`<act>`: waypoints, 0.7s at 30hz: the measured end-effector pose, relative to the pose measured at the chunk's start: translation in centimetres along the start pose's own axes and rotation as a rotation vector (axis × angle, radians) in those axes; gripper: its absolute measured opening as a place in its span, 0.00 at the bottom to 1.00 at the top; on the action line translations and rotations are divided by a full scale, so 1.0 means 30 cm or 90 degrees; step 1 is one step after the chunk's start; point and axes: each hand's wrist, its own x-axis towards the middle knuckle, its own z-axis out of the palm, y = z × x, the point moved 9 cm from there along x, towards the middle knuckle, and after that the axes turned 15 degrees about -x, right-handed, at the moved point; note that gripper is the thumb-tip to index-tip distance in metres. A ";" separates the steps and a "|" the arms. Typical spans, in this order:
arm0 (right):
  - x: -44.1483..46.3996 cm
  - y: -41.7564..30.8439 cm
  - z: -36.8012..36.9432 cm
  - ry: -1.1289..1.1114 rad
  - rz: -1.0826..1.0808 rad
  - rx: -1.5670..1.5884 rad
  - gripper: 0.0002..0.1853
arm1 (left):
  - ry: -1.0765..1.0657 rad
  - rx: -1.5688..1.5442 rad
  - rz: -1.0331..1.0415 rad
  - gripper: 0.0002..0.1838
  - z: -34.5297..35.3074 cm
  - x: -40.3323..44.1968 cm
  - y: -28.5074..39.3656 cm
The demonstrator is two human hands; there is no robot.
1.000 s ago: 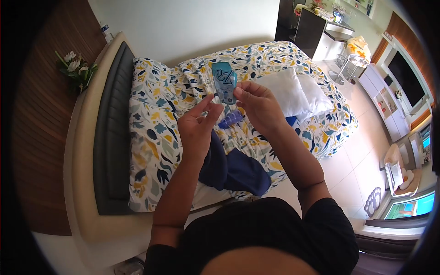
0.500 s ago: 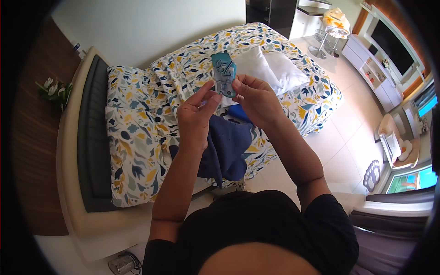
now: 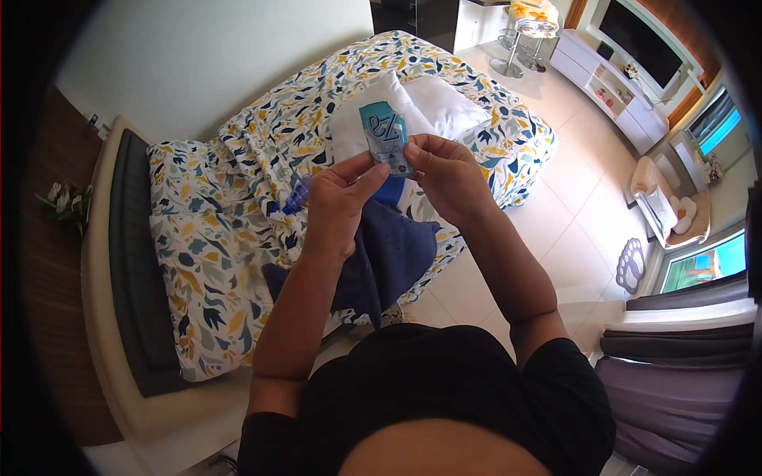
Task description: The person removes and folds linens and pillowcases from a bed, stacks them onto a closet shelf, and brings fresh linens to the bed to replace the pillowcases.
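A small teal and grey sachet (image 3: 382,131) with large "ez" lettering is held upright in front of me, above the bed. My left hand (image 3: 340,198) pinches its lower left edge between thumb and index finger. Thumb and fingers of my right hand (image 3: 451,176) are closed on the lower right edge. Beneath my hands lies a dark navy cloth (image 3: 389,254), bunched on the near side of the bed. Something bright blue (image 3: 390,191) shows just behind the cloth, partly hidden by my hands. A blue-purple item (image 3: 295,197) lies left of my left hand; its kind is unclear.
The bed (image 3: 198,262) has a leaf-patterned cover and a dark padded headboard (image 3: 136,262). White pillows (image 3: 444,107) lie beyond the sachet. Tiled floor (image 3: 548,230) runs along the right, with a cushioned chair (image 3: 675,208) and a white cabinet (image 3: 603,83) farther off.
My left thumb and index finger have closed on the sachet's lower left edge; before, those fingers were more spread. The view has shifted, so the room appears farther left.
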 end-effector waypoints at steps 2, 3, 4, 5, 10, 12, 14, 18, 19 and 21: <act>-0.009 0.002 -0.032 0.023 0.004 -0.005 0.06 | -0.003 -0.004 -0.005 0.17 0.012 0.004 -0.017; -0.011 -0.001 -0.044 0.028 0.001 -0.014 0.06 | -0.003 -0.004 -0.007 0.17 0.012 0.008 -0.026; -0.014 -0.003 -0.056 0.032 -0.002 -0.023 0.06 | -0.003 -0.005 -0.010 0.17 0.013 0.011 -0.035; -0.017 -0.003 -0.067 0.037 -0.004 -0.032 0.06 | -0.003 -0.003 -0.010 0.17 0.013 0.013 -0.041; -0.022 -0.021 -0.096 0.059 -0.068 -0.086 0.07 | 0.004 0.000 -0.018 0.18 0.003 0.029 -0.068; -0.019 -0.025 -0.102 0.073 -0.085 -0.107 0.07 | -0.004 0.006 -0.016 0.18 0.002 0.033 -0.072; -0.015 -0.029 -0.110 0.090 -0.093 -0.120 0.07 | -0.007 0.012 -0.008 0.18 0.002 0.037 -0.075; -0.006 -0.023 -0.115 0.091 -0.093 -0.135 0.07 | -0.001 0.030 0.012 0.18 0.001 0.042 -0.072; -0.005 -0.021 -0.117 0.091 -0.092 -0.139 0.07 | 0.000 0.036 0.015 0.18 0.001 0.042 -0.072; 0.000 -0.017 -0.120 0.089 -0.092 -0.139 0.07 | 0.000 0.034 0.017 0.18 0.000 0.044 -0.074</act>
